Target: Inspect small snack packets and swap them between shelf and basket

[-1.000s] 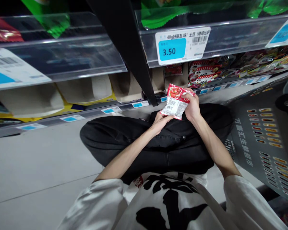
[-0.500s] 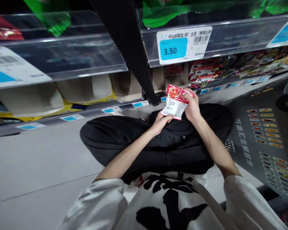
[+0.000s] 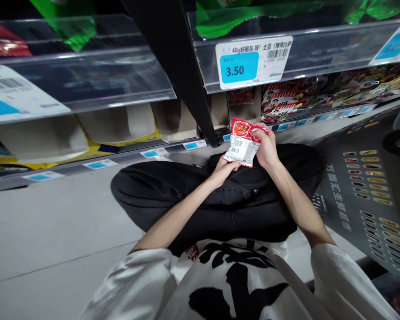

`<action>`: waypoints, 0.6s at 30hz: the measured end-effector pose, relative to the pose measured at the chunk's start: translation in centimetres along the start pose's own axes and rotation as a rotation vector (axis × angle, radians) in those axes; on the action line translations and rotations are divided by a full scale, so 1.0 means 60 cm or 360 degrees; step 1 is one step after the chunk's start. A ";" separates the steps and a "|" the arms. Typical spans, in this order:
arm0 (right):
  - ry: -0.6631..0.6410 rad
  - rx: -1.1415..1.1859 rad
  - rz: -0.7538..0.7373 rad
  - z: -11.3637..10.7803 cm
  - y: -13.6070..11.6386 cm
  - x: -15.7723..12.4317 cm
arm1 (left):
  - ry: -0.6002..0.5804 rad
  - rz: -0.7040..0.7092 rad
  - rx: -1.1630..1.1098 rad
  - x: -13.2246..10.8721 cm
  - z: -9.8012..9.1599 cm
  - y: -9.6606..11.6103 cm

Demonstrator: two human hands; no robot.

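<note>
A small red and white snack packet is held over my crossed legs, its printed side with a barcode facing up. My left hand is closed on the packet's lower left edge. On the upper right edge, my right hand grips it with fingers folded over the red part. Just beyond the packet is the bottom shelf, where a cardboard display box stands beside another with a red packet inside.
A grey shopping basket with slots stands close on my right. Ahead, an upper shelf edge with a 3.50 price label juts out above a black shelf post. Several striped snack bags sit on the bottom shelf. Pale floor tiles lie on my left.
The packet has tilted very slightly in my hands. Both hands keep their hold, and otherwise the view has barely shifted.
</note>
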State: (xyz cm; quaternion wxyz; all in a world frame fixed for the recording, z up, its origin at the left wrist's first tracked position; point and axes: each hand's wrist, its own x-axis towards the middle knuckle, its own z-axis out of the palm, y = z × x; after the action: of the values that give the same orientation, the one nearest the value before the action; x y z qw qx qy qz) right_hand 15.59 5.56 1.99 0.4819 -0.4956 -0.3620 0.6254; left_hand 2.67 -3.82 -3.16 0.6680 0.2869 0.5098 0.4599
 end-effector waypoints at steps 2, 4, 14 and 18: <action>-0.0020 0.0001 -0.0017 0.000 0.002 0.001 | 0.0001 0.0008 0.0028 0.000 0.000 0.000; -0.0037 0.0000 -0.0027 -0.001 0.005 0.002 | 0.0001 0.0018 0.0058 0.002 -0.001 -0.001; -0.0069 -0.0015 -0.0056 -0.005 0.017 0.006 | 0.0367 0.0797 0.0578 0.002 -0.006 -0.001; -0.0158 -0.0028 0.0107 0.004 0.019 0.000 | 0.0392 0.1332 0.0899 -0.010 -0.001 0.019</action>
State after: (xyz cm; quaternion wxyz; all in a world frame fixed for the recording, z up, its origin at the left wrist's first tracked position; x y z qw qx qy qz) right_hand 15.11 5.22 0.99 0.4379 -0.4799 -0.3741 0.6618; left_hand 2.18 -3.93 -1.96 0.2586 0.5790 0.5304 0.5626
